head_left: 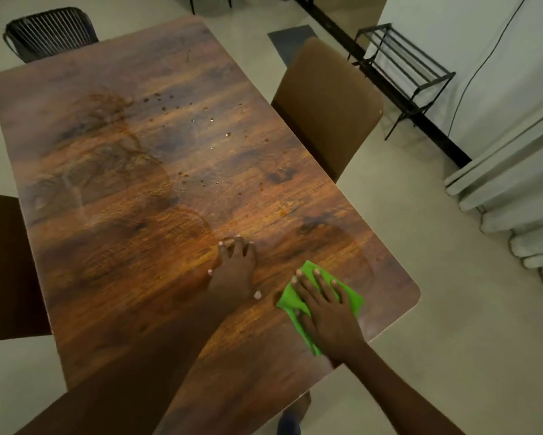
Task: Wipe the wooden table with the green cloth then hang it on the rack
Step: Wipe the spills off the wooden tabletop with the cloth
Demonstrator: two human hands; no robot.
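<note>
At the far left a black slatted chair [49, 32] stands at the far end of the wooden table [122, 252], whose left half shows broad damp swirl marks [107, 171], with scattered water droplets [201, 120] toward the middle. Near the table's near right part, the left hand [234, 268] lies open, palm down and fingers spread, flat on the bare wood. Just to its right, the right hand [325, 312] is also open, pressed flat on the green cloth [290, 301], which lies spread on the table close to its near right corner. A brown padded chair [326, 105] sits against the table's right edge, and farther right a black metal rack [402, 70] stands on the floor by the wall
</note>
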